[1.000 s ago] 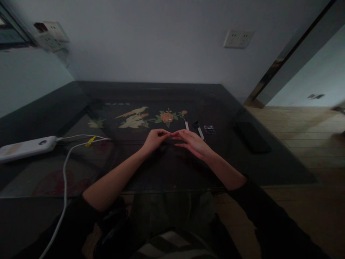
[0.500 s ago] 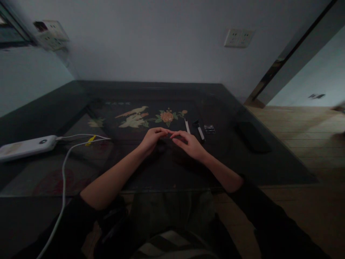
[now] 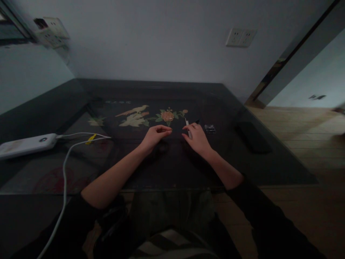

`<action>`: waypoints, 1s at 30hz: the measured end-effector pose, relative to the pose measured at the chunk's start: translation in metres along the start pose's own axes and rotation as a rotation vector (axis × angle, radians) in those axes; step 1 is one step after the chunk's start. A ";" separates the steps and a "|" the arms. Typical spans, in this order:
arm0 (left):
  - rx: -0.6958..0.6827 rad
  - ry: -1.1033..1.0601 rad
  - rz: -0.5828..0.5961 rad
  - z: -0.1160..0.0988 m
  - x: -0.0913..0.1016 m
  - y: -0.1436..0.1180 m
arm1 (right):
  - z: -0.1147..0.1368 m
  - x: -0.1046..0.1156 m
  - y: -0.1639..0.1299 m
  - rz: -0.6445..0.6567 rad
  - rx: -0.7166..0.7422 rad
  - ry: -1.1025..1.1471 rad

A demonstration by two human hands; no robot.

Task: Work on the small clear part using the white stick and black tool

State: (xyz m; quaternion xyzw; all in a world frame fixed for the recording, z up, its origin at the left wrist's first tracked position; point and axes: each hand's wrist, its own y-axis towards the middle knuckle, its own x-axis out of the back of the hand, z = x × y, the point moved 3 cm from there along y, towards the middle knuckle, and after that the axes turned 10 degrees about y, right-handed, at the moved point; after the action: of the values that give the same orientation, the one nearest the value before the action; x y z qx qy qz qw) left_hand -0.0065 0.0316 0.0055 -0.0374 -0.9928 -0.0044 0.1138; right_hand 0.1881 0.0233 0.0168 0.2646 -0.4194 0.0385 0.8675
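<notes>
My left hand (image 3: 155, 136) is held over the dark tabletop with thumb and fingertips pressed together; whatever they pinch, if anything, is too small to make out. To its right, a gap separates it from my right hand (image 3: 198, 138), whose thumb and fingers are apart around a slim white strip (image 3: 187, 122). Whether the fingers touch that strip I cannot tell. Behind the right hand shows the dark head of what looks like a razor (image 3: 197, 121); its handle is hidden. A small clear packet (image 3: 210, 128) with dark contents lies just right of this hand.
A dark flat rectangular object (image 3: 253, 137) rests on the table's right side. On the left lie a white power bank (image 3: 28, 146) and its white cable (image 3: 64, 180) with a yellow tag. Flower and bird pictures (image 3: 167, 115) decorate the tabletop, which meets a wall behind.
My hands, touching at the fingertips before, are now apart. The right hand has moved right and covers the razor-like tool's handle; the left has hardly moved.
</notes>
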 end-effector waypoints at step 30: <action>-0.175 0.077 0.209 0.004 -0.014 0.002 | 0.016 -0.004 -0.005 0.184 -0.090 0.360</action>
State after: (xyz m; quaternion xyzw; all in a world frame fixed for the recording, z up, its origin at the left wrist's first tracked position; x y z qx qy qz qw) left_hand 0.0064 0.0323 -0.0016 -0.1501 -0.9742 -0.0805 0.1481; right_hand 0.1750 0.0121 0.0197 0.1749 -0.2815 0.1453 0.9322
